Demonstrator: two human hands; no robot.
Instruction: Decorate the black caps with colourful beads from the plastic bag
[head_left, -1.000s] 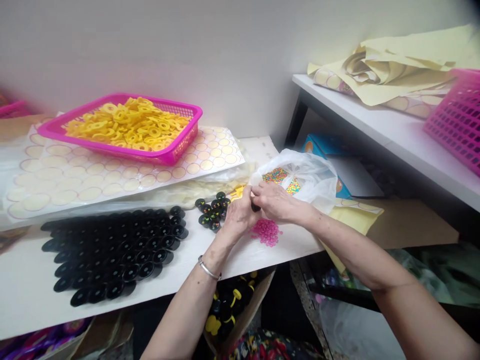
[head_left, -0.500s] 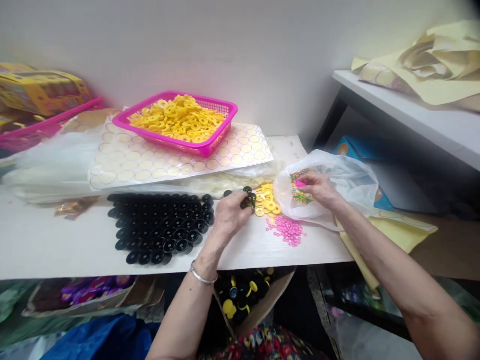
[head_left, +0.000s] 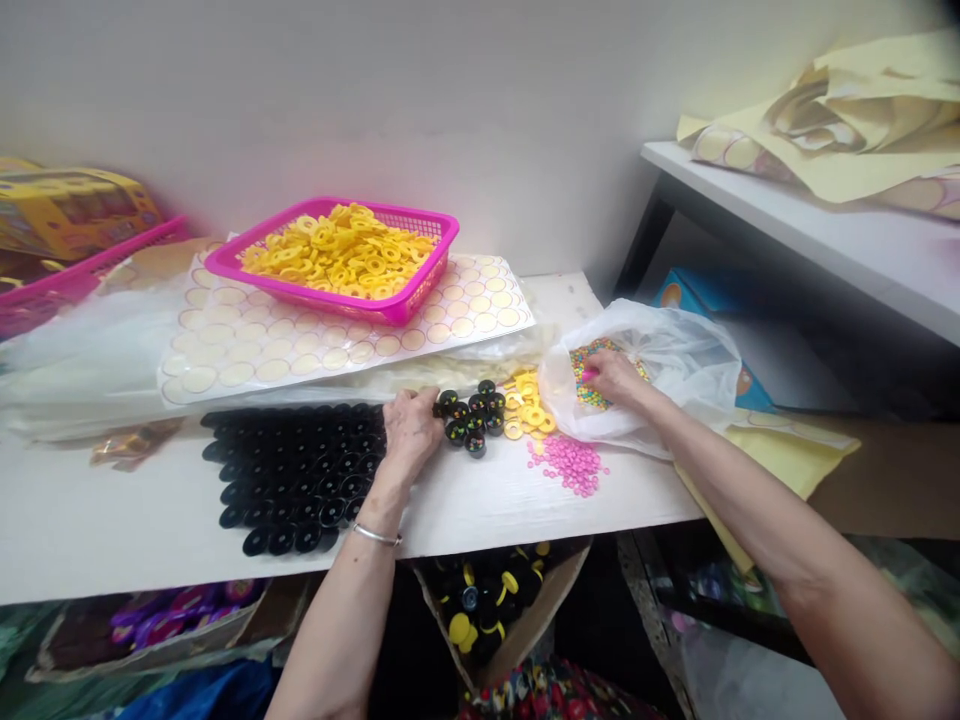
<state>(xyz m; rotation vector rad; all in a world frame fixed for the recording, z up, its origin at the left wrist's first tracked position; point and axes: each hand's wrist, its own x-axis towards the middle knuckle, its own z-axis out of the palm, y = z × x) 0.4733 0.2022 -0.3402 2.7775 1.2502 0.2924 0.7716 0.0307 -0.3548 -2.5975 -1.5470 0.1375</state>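
My left hand (head_left: 411,432) is at the right edge of a block of black cups (head_left: 300,465), fingers curled and largely hidden; what they hold does not show. Just right of it stands a cluster of black cups with coloured beads (head_left: 475,418). My right hand (head_left: 619,380) reaches into the mouth of a white plastic bag (head_left: 682,350) and pinches a small pink piece (head_left: 590,375), mostly covered by the fingers. Small multicoloured beads (head_left: 589,397) lie in the bag. Yellow rings (head_left: 527,405) and a heap of tiny pink pieces (head_left: 571,463) lie between the hands.
A pink basket (head_left: 409,308) full of yellow rings sits on a sheet of round stickers (head_left: 240,372) at the back. Below the table edge is an open carton (head_left: 536,625) of black and yellow pieces. A white shelf (head_left: 810,215) stands at right.
My left hand has moved left from the bead-filled cups to the edge of the black block. My right hand stays at the bag with the pink piece, lower among the beads. The view has shifted slightly.
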